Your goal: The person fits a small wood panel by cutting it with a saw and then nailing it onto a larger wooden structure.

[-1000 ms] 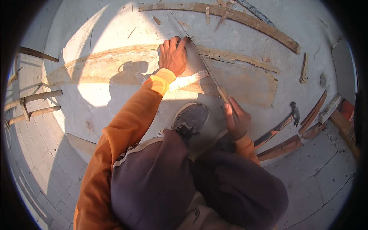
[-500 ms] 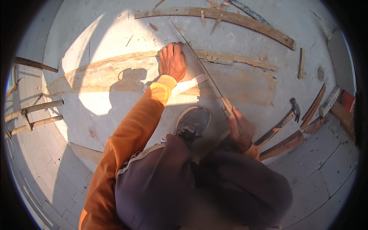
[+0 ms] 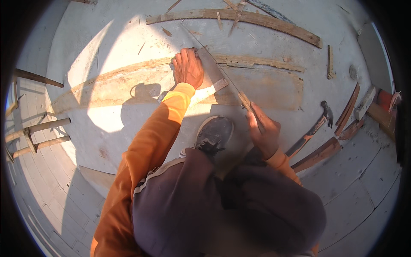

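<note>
A handsaw with a long thin blade (image 3: 201, 44) and a wooden handle (image 3: 245, 102) lies slantwise over a long narrow wooden strip (image 3: 274, 64). My right hand (image 3: 264, 130) is closed round the handle. Just left of the blade, my left hand (image 3: 188, 67) bears down on the strip, its fingers bent over the far edge. That strip runs along the far side of a wide, pale board (image 3: 274, 91) on the floor. A short pale piece of wood (image 3: 212, 91) lies slantwise on the board below my left hand. Exactly where the teeth meet the wood is unclear.
A claw hammer (image 3: 327, 113) and several reddish wood pieces (image 3: 319, 155) lie to the right. Across the far side stretches another long board (image 3: 257, 19) with offcuts around it. My shoe (image 3: 214, 133) rests near the wide board. At the left stands a pole frame (image 3: 47, 125).
My right hand and the saw have moved up and slightly left, away from me along the blade's line. My left hand stays on the strip. The whole view has shifted slightly.
</note>
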The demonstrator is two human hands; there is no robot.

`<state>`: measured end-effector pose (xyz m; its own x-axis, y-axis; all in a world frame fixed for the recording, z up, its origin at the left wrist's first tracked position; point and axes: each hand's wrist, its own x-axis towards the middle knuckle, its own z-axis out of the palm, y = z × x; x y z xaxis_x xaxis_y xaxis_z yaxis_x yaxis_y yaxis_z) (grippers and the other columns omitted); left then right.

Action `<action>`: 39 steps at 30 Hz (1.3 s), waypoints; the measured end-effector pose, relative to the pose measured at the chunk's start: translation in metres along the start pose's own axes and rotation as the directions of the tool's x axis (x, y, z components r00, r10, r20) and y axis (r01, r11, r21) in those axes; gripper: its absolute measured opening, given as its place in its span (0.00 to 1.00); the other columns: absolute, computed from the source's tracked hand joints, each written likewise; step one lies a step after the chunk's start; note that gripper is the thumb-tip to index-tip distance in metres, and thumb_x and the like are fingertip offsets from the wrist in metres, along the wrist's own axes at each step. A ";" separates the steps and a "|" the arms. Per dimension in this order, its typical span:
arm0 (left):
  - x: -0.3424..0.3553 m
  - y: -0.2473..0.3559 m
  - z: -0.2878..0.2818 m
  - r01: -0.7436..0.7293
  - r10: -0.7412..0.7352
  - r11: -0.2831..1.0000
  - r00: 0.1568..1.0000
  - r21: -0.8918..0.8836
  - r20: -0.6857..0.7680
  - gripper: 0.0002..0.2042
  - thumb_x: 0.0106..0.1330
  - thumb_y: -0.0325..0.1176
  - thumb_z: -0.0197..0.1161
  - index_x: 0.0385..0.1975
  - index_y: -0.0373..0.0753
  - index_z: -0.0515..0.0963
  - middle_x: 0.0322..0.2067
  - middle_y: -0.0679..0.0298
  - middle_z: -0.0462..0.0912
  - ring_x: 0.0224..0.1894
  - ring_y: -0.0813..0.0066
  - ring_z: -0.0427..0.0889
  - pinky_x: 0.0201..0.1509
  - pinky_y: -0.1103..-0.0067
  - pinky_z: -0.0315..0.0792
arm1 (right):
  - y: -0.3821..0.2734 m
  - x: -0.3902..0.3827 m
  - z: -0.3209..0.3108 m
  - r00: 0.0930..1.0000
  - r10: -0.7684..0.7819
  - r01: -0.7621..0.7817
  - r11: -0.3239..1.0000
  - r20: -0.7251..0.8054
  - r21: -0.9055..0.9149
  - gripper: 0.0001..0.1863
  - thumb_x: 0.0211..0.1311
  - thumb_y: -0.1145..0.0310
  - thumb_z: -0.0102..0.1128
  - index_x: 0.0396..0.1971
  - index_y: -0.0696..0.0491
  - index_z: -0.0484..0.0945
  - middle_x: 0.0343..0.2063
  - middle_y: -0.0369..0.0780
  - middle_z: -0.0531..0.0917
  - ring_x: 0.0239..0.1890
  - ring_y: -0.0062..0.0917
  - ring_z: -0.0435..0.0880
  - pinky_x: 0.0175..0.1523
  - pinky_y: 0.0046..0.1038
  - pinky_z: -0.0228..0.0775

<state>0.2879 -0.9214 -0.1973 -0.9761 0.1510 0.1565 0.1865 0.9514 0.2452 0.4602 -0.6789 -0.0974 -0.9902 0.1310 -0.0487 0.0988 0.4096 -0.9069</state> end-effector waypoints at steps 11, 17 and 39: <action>0.003 0.002 0.003 -0.001 0.002 1.000 0.998 0.022 -0.056 0.11 0.74 0.32 0.54 0.51 0.37 0.76 0.48 0.54 0.75 0.51 0.50 0.72 0.59 0.60 0.64 | -0.010 -0.018 -0.038 0.992 -0.124 0.129 0.966 0.037 -0.223 0.17 0.65 0.79 0.68 0.54 0.66 0.84 0.30 0.48 0.90 0.29 0.23 0.91 0.36 0.26 0.81; -0.002 -0.001 -0.001 -0.038 0.037 0.999 0.998 -0.019 -0.055 0.14 0.75 0.34 0.55 0.55 0.37 0.77 0.50 0.55 0.76 0.54 0.52 0.72 0.62 0.59 0.63 | 0.000 -0.015 -0.050 0.981 -0.191 0.180 0.953 -0.024 -0.245 0.16 0.67 0.79 0.66 0.54 0.65 0.84 0.37 0.51 0.91 0.35 0.27 0.93 0.40 0.26 0.83; -0.016 0.053 -0.071 -0.503 0.566 0.822 0.769 -0.266 0.296 0.60 0.41 0.58 0.81 0.77 0.43 0.59 0.73 0.39 0.55 0.75 0.36 0.56 0.76 0.47 0.54 | 0.129 0.057 -0.121 0.927 -0.179 -0.159 0.608 -0.330 -0.778 0.27 0.71 0.55 0.67 0.66 0.49 0.79 0.51 0.46 0.77 0.56 0.41 0.74 0.62 0.44 0.65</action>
<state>0.3209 -0.8923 -0.1183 -0.6781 0.7345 -0.0244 0.6743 0.6350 0.3770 0.4286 -0.5098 -0.1667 -0.9029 0.3458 0.2553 0.2947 0.9304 -0.2180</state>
